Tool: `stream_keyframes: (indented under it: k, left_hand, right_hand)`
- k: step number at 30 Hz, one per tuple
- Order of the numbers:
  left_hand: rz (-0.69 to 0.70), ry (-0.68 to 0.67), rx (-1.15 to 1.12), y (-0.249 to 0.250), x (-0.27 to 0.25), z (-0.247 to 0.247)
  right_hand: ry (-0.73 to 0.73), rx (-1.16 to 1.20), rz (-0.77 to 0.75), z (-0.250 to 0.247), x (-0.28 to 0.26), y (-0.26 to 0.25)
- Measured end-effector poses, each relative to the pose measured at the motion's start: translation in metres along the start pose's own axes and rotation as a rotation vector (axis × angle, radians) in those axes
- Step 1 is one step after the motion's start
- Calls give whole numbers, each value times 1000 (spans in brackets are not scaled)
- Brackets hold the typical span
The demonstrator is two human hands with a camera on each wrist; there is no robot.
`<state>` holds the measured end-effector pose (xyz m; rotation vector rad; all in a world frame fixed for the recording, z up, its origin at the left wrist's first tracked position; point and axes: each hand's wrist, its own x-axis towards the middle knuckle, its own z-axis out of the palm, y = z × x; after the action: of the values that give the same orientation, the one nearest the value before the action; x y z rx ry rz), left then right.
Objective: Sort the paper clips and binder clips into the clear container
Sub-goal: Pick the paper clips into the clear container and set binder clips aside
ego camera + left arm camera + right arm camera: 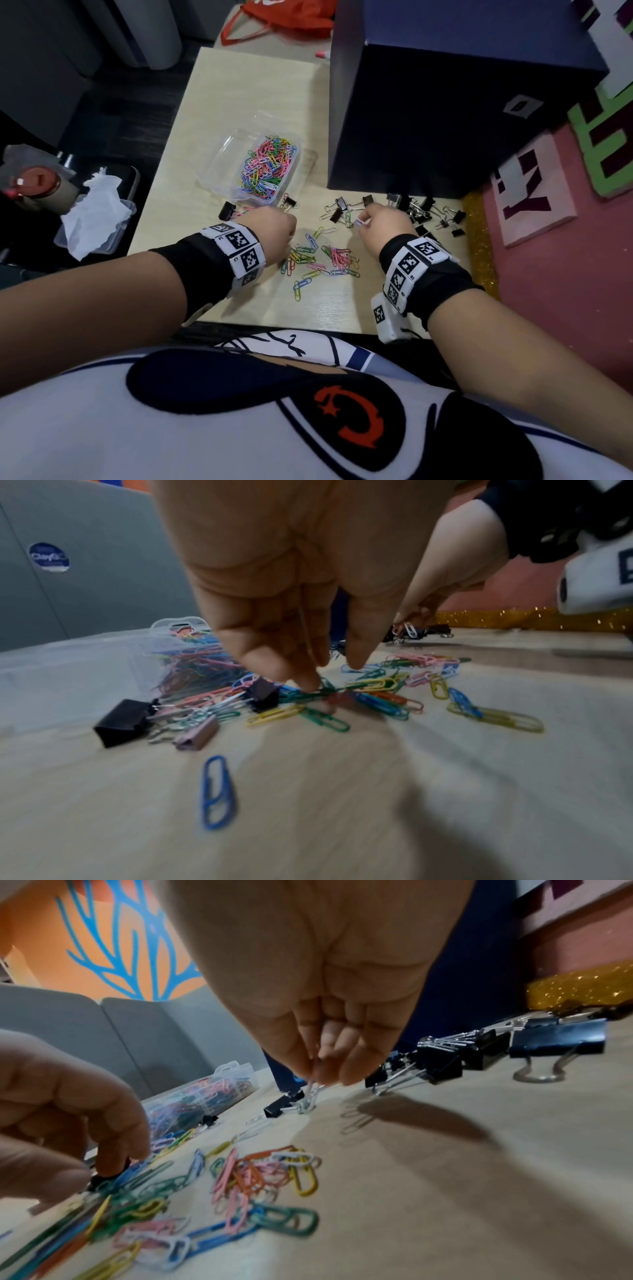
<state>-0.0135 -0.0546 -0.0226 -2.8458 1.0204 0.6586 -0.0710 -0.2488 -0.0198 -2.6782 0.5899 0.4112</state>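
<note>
The clear container point(219, 161) stands mid-table, holding many coloured paper clips. Loose coloured paper clips point(318, 257) lie between my hands. Black binder clips point(421, 209) are scattered to the right, and two more point(120, 721) lie near the container. My left hand point(334, 677) reaches down into the pile. Its index fingertip point(310, 685) touches green clips and the thumb stands slightly apart. My right hand point(318, 1069) pinches a pale paper clip point(310, 1096) that hangs just above the table, near a binder clip. The head view shows this clip point(359, 222) at the hand's left side.
A tall dark blue box point(462, 102) stands at the back right, right behind the binder clips. A gold glitter strip point(479, 246) and a pink board point(548, 274) border the table's right side. A plastic tub with tissue point(96, 222) sits left of the table.
</note>
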Motion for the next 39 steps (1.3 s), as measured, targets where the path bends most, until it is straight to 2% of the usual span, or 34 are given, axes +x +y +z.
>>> stream_keyframes:
  k: [3,4,7,12,15,18,21,26,29,32,35,39]
  left_hand:
    - [-50,-55,62,-4,-5,1]
    - [-47,-74,68,-5,-6,3]
    - [31,-95,31,-1,-8,7]
    - [162,-92,-77,10,-12,5]
    - [80,-36,-99,3,-13,4]
    - [-49,4,-68,-12,-14,4]
    - [-109,64,-16,-25,-17,10]
    - [-35,-10,57,-27,-22,18]
    - [36,-16,83,-25,-24,18]
    - [-23,-26,73,-28,-25,14]
    - [-116,-12,27,-37,-25,11]
    - [-136,-15,27,-42,-24,12]
  right_hand:
    - [-231,-105,13,6,-2,-6]
    - [-261,-103,-15,11,-4,-8]
    - [-212,-68,-117,23,-13,-12]
    - [-95,-19,-197,23,-12,-19]
    - [-178,-102,-323,29,-13,-23]
    - [-195,-176,-351,34,-13,-28]
    - [-187,-183,-375,34,-9,-35]
    - [-177,-187,-446,27,4,-59]
    - [-240,-238,-486,20,10,-69]
    - [-257,-354,-489,22,15,-68]
    - [-179,-425,-443,23,14,-67]
    - [-130,-326,-435,21,14,-71]
